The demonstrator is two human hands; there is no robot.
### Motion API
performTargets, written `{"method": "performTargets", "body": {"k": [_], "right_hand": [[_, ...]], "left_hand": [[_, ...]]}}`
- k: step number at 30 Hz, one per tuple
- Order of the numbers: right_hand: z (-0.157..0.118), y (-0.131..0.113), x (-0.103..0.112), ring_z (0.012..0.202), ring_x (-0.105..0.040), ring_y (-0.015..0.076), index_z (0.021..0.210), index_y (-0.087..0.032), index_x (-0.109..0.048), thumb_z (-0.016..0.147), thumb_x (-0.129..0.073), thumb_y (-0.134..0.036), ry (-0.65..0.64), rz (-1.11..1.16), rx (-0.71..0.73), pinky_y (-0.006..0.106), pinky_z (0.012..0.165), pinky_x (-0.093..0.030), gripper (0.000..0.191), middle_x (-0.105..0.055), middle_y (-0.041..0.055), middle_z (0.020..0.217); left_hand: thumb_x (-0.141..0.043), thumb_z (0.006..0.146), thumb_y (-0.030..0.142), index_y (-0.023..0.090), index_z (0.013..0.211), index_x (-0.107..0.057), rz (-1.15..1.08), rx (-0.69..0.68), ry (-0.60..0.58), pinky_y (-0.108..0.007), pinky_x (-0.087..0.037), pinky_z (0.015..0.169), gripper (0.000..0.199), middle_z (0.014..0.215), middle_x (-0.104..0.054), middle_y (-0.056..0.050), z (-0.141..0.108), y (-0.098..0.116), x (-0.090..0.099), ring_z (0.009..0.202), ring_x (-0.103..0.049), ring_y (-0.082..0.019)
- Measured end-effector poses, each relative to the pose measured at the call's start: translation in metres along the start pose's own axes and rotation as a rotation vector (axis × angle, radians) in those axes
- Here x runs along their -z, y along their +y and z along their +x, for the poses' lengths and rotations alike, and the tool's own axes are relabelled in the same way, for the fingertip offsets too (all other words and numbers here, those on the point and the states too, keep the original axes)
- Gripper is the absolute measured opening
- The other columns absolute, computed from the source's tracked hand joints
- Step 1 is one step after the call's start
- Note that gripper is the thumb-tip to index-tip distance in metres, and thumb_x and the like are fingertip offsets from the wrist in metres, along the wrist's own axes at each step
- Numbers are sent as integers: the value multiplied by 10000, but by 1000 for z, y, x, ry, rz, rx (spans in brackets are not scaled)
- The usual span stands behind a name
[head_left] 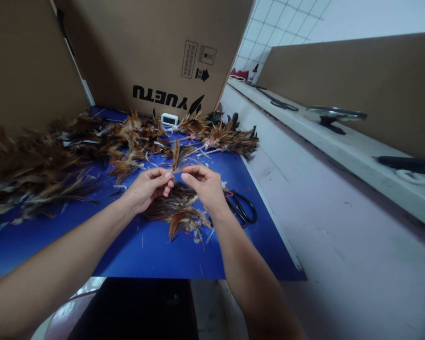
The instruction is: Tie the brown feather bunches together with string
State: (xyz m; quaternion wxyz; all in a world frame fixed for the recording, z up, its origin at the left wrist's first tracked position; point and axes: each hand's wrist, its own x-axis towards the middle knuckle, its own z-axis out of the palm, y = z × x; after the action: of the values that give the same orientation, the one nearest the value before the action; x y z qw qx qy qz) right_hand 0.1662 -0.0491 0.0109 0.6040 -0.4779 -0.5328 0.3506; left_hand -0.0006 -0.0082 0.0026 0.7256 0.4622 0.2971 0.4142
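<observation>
Brown feathers (176,153) stand up from the pinched fingers of my left hand (150,189), above the blue table (127,255). Close beside it, my right hand (207,186) has its thumb and forefinger pinched at a thin brown feather strand that reaches toward the left fingertips. Under both hands lies a small pile of brown and dark feathers (178,219) with whitish and red threads. Black-handled scissors (242,208) rest just right of that pile, their blades hidden.
Feather bundles (127,137) spread along the back and left of the table, around a small white digital timer (169,120). Behind stands a large cardboard box (144,47). A ledge (311,137) at the right holds scissors (279,103) and a glass-like disc (336,113).
</observation>
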Motion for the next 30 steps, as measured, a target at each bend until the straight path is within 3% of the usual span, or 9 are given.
{"method": "performTargets", "body": {"k": [4, 8, 15, 21, 26, 30], "right_hand": [[4, 9, 9, 702, -594, 156, 800, -215, -711, 765, -669, -236, 15, -325, 98, 316, 730, -487, 59, -695, 11, 793], [5, 20, 14, 861, -605, 201, 834, -212, -711, 816, -614, -148, -76, -742, 260, 363, 866, -461, 118, -689, 40, 875], [5, 32, 5, 1000, -567, 249, 1006, -181, -716, 869, -614, -193, -234, -1022, 243, 400, 936, -433, 172, -677, 104, 997], [6, 31, 1, 939, -565, 235, 838, -180, -704, 873, -567, -155, -242, -1033, 238, 379, 909, -422, 143, -673, 92, 930], [9, 28, 8, 828, -582, 189, 756, -188, -640, 828, -529, -135, -113, -792, 240, 318, 821, -430, 143, -663, 48, 828], [11, 30, 11, 719, -561, 154, 734, -195, -620, 800, -532, -214, -61, -586, 141, 295, 752, -425, 112, -646, 3, 756]], "left_hand": [[-821, 676, 259, 137, 699, -647, -69, -93, 71, -169, -436, 460, 214, 607, -608, 12, 3, 8, 4, 482, -523, -63], [-755, 732, 197, 132, 720, -644, -127, -194, 154, -157, -419, 435, 129, 609, -576, 19, 5, 16, 9, 471, -497, -54], [-675, 789, 156, 121, 729, -640, -159, -208, 190, -149, -395, 417, 77, 609, -560, 15, 5, 18, 10, 458, -477, -48], [-690, 765, 141, 121, 712, -634, -151, -191, 167, -150, -386, 412, 80, 601, -558, 13, 5, 15, 6, 458, -479, -51], [-703, 753, 147, 122, 710, -632, -136, -177, 164, -152, -389, 416, 87, 602, -559, 12, 5, 15, 6, 460, -480, -52], [-730, 727, 169, 128, 698, -622, -119, -172, 173, -152, -386, 416, 120, 620, -568, 13, 5, 14, 5, 463, -482, -48]]}}
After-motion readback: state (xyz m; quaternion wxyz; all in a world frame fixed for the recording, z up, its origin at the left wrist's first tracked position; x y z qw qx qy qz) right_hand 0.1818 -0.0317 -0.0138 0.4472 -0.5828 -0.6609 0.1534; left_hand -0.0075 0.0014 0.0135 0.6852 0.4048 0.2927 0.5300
